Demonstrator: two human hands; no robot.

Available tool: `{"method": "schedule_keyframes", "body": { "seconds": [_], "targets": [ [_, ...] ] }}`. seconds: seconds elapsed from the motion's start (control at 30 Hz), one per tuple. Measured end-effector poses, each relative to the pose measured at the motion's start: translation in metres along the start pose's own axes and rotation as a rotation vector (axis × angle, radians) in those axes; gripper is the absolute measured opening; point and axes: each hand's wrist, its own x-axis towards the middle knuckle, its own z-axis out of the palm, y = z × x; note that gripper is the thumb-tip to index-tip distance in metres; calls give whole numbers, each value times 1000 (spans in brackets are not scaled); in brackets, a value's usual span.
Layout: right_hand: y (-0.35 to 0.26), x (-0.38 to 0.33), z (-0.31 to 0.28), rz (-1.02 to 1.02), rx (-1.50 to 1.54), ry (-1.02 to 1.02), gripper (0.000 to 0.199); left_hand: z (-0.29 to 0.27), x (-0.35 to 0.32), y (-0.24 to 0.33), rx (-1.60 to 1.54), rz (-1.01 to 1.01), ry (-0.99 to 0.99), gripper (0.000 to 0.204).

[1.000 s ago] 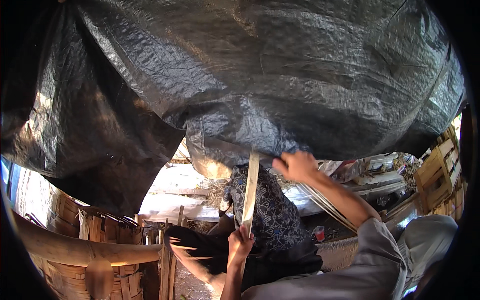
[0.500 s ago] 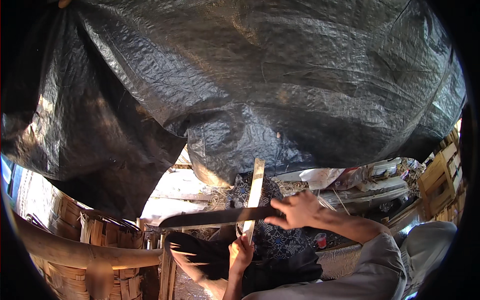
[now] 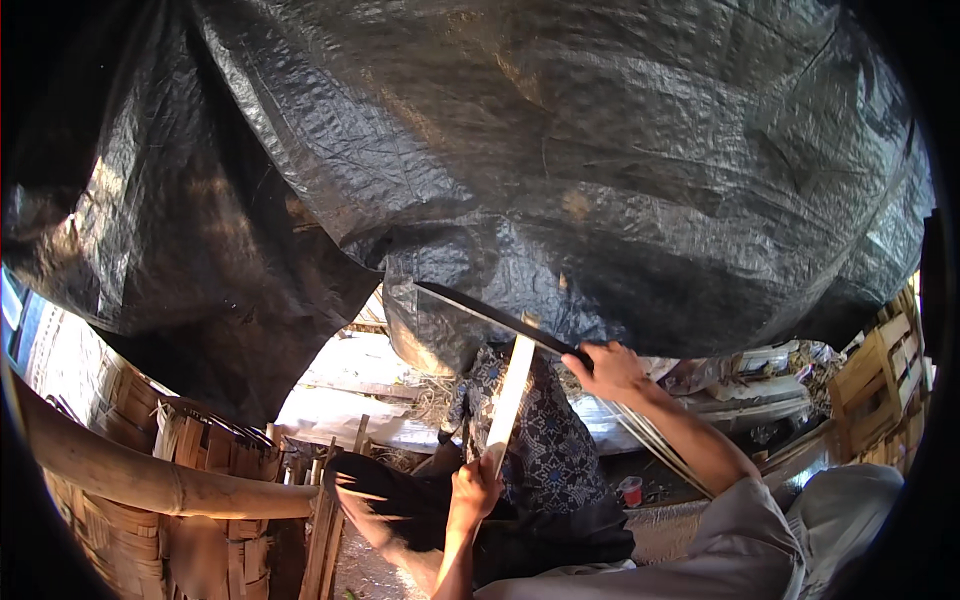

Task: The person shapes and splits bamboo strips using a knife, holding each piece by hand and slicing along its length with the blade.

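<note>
Currently we grip a pale strip (image 3: 511, 392) with left fingers (image 3: 477, 482); right fingers (image 3: 606, 358) hold a long dark knife (image 3: 479, 309), crossing the strip near its top.

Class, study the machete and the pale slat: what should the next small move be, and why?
Perhaps draw the machete slightly down the pale slat, stopping short of the left hand: the right hand has its blade crossing the slat's upper end, and the left holds lower down.
</note>
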Motion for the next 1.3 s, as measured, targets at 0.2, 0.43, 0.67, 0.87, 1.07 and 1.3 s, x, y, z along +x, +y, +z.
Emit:
{"method": "schedule_keyframes", "body": {
  "seconds": [0.2,0.43,0.67,0.87,1.07,1.3],
  "targets": [
    [-35,-45,-21,-469,-138,177,56,-7,6,37,-349,-483,9,36],
    [-3,-3,-20,-323,-104,-9,59,-4,4,34,-194,-475,55,37],
    [-15,-14,5,-161,-2,38,61,30,2,-9,47,4,359,16],
    [-29,-50,-14,-601,-261,62,62,3,14,27,-146,-370,178,29],
    [22,17,-16,-114,-245,15,70,38,6,-1,633,73,469,30],
    [-32,-37,-18,-345,-138,-104,57,28,9,6,210,-123,390,31]
  ]
}}
